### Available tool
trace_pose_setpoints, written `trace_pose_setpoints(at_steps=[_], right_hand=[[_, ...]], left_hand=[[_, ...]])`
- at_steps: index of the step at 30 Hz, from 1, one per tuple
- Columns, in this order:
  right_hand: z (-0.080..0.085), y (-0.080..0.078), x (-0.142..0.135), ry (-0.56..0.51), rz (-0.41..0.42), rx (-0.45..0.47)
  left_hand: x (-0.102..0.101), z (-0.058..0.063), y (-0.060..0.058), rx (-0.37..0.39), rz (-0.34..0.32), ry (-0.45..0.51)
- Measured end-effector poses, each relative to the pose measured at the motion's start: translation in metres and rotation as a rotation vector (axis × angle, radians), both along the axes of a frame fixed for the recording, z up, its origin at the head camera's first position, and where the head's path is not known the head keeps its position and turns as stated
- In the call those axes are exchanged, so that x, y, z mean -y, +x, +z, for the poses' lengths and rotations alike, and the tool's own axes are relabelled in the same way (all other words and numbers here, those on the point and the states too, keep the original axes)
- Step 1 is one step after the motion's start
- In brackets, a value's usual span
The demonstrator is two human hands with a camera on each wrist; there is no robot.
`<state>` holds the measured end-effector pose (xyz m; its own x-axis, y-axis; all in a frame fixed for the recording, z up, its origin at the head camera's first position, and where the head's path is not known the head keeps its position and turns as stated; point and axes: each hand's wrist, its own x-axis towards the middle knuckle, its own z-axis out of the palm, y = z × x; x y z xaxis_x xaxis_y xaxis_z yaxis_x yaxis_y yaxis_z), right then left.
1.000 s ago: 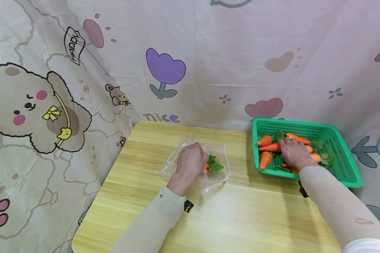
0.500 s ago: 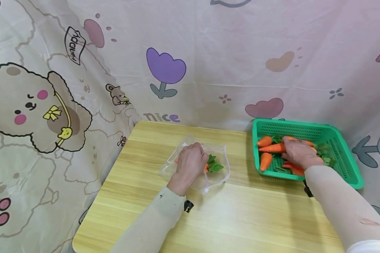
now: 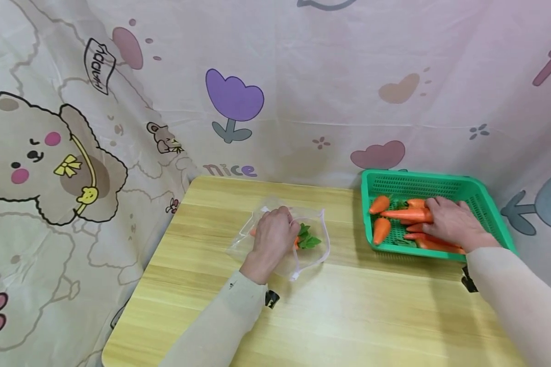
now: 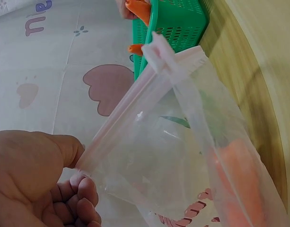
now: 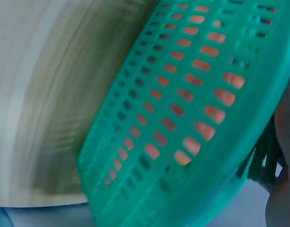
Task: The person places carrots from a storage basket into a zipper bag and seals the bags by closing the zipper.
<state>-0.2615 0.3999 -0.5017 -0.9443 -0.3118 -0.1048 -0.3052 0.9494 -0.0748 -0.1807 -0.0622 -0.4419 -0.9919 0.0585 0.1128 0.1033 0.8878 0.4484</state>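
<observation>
My left hand (image 3: pixel 274 237) pinches one end of the mouth of a clear zip-lock bag (image 4: pixel 135 175), between thumb and fingertips in the left wrist view. Inside the bag lies an orange carrot (image 4: pixel 239 184), its green leaves (image 3: pixel 308 238) toward the opening. At the right, my right hand (image 3: pixel 454 221) reaches into a green plastic basket (image 3: pixel 479 189). It grips the stem end of a long carrot (image 3: pixel 406 214) whose tip points left. Green stems (image 5: pixel 265 158) show between its fingers in the right wrist view; the palm side is mostly hidden.
Several other carrots, including a short one (image 3: pixel 382 230), lie in the basket, with thin red chili-like pieces (image 3: pixel 418 236) near the front. Both bag and basket stand on a wooden table (image 3: pixel 340 316). A printed curtain (image 3: pixel 303 92) hangs behind.
My right hand has shifted rightward inside the basket, and the long carrot has shifted right with it, relative to the basket. The left hand and bag stay in place; the head view turned slightly.
</observation>
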Motion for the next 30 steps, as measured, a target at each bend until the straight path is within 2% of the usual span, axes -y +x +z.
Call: trace_pose_setpoints(at_steps=[5, 11, 23, 28, 30], right_hand=[[0.003, 0.01, -0.012, 0.007, 0.007, 0.006], [0.009, 0.019, -0.012, -0.039, 0.038, 0.015], [-0.011, 0.017, -0.009, 0.005, 0.081, -0.043], [-0.016, 0.015, -0.006, 0.082, 0.074, -0.039], [-0.018, 0.013, -0.005, 0.081, 0.08, -0.025]], left_hand=[[0.0, -0.001, 0.0, 0.007, 0.0, 0.002], [0.0, 0.001, 0.002, 0.014, -0.007, 0.013], [-0.001, 0.001, 0.003, 0.006, -0.017, 0.019], [0.0, 0.001, 0.003, -0.003, -0.019, 0.022], [0.0, 0.001, 0.003, 0.002, -0.02, 0.022]])
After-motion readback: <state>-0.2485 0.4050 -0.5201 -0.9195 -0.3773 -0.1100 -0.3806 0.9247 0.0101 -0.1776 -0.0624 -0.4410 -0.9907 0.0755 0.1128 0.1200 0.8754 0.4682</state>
